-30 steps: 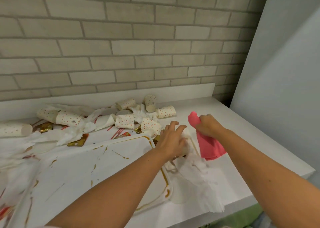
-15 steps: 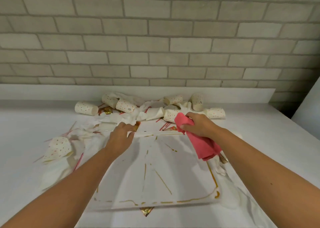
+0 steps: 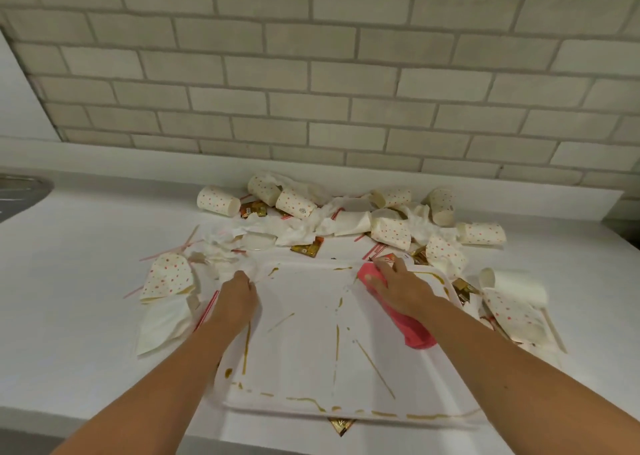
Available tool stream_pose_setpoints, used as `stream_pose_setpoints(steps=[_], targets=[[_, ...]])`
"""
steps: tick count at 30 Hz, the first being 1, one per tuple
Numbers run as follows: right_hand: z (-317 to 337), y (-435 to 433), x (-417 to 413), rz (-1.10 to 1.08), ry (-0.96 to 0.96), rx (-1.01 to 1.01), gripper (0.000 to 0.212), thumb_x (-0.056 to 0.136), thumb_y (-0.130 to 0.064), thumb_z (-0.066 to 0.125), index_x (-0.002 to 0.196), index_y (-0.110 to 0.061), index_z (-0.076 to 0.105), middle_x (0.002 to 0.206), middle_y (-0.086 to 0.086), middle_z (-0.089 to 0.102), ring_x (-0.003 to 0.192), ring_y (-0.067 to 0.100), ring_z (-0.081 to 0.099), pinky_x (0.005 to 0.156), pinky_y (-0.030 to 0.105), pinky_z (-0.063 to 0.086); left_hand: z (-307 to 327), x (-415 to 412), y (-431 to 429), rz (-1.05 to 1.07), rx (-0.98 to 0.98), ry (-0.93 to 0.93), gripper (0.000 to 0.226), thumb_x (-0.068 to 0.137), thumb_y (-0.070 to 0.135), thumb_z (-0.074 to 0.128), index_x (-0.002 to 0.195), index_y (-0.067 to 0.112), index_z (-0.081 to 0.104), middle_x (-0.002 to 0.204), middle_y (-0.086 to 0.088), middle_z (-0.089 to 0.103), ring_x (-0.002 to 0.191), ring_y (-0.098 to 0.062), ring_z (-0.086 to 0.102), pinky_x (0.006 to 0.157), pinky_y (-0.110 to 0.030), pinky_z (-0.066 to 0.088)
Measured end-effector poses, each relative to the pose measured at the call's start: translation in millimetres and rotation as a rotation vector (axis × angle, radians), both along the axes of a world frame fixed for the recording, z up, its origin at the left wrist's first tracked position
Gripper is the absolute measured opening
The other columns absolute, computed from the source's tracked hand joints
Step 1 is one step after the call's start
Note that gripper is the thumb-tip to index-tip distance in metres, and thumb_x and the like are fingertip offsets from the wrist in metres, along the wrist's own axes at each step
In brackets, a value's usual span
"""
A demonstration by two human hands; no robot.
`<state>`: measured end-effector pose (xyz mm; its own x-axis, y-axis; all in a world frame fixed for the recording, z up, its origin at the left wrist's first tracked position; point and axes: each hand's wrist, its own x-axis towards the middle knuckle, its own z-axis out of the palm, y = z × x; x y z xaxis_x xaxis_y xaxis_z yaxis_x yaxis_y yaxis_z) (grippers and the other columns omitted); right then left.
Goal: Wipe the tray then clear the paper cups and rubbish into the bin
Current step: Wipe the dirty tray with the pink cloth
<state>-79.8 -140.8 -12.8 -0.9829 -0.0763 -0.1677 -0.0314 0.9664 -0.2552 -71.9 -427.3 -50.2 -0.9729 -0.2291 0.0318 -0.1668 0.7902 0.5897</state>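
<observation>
My left grip (image 3: 236,297) is at the tray's far left corner, fingers curled over the rim and holding it. My right grip (image 3: 398,286) lies almost flat on the pink cloth (image 3: 414,331), fingers nearly straight, pressing it onto the tray near the far right corner. The rest of the cloth trails back under my wrist.

The white tray (image 3: 304,343) sits on the white table (image 3: 76,298) in the lower middle of the frame. It is streaked with brown sauce (image 3: 246,347), mostly along its left and near edges, with thin lines across the middle. A gold packet (image 3: 341,426) pokes out from under its near edge.

The paper cups (image 3: 218,201), white with red dots, lie tipped over in a band across the middle of the frame, beyond the tray and close to the brick wall (image 3: 311,91). More are crushed at the tray's left and right. Crumpled napkins (image 3: 162,326), red straws (image 3: 206,311) and other sauce packets (image 3: 306,248) are mixed among them. Some of the rubbish at the right touches the tray's edge.
</observation>
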Motion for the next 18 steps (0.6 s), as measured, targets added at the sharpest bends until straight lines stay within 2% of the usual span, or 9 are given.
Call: stream_pose_setpoints(steps=[2,5,8,11,15,18], targets=[[-10.7,-3.7,-0.8,0.011,-0.005,0.011,0.053,0.098,-0.05,0.026,0.145,-0.026,0.03,0.15,0.015,0.023,0.133,0.038,0.034,0.105,0.051,0.033,-2.5,-0.8,-1.0,0.021,0.116,0.043,0.017,0.098,0.012,0.039,0.087,0.003,0.048,0.078,-0.009,0.053,0.07,-0.022,0.051,0.055,-0.026,0.034],[-16.5,-7.3,-6.5,0.041,0.043,0.1,0.047,0.101,-0.043,0.023,0.143,-0.026,0.033,0.147,0.011,0.023,0.127,0.035,0.038,0.103,0.048,0.039,-4.9,0.3,-3.2,0.041,0.279,0.053,0.016,0.098,0.014,0.042,0.089,0.004,0.052,0.077,-0.002,0.054,0.066,-0.012,0.049,0.054,-0.016,0.033],[-19.0,-14.1,-16.1,0.052,0.091,0.161,0.037,0.101,-0.023,0.032,0.135,-0.017,0.043,0.143,0.008,0.025,0.117,0.028,0.044,0.095,0.041,0.047,-7.7,-1.1,-4.4,-0.001,0.298,0.066,0.017,0.099,0.015,0.04,0.09,0.004,0.05,0.073,0.001,0.051,0.068,-0.015,0.048,0.055,-0.017,0.034],[-21.2,-24.9,-22.1,0.054,0.116,0.171,0.036,0.096,-0.01,0.038,0.131,-0.012,0.047,0.14,0.009,0.03,0.113,0.025,0.05,0.09,0.036,0.049,-10.7,-3.7,-5.6,-0.022,0.284,0.084,0.019,0.099,0.015,0.038,0.087,0.004,0.047,0.069,0.0,0.048,0.068,-0.018,0.046,0.055,-0.019,0.032],[-20.7,-44.6,-24.6,0.106,0.14,0.054,0.04,0.095,-0.007,0.044,0.134,-0.011,0.038,0.137,0.008,0.039,0.112,0.026,0.054,0.086,0.034,0.047,-13.6,-2.9,-5.4,-0.013,0.301,0.112,0.019,0.099,0.014,0.038,0.085,0.004,0.047,0.068,0.001,0.048,0.07,-0.02,0.047,0.056,-0.02,0.032],[-20.0,-59.0,-16.4,0.304,0.144,0.018,0.034,0.098,-0.016,0.043,0.132,-0.012,0.047,0.137,0.004,0.038,0.111,0.019,0.054,0.089,0.023,0.042,-14.2,-2.7,-3.9,-0.006,0.326,0.14,0.017,0.099,0.012,0.038,0.094,0.004,0.051,0.072,-0.002,0.052,0.073,-0.021,0.049,0.057,-0.019,0.034]])
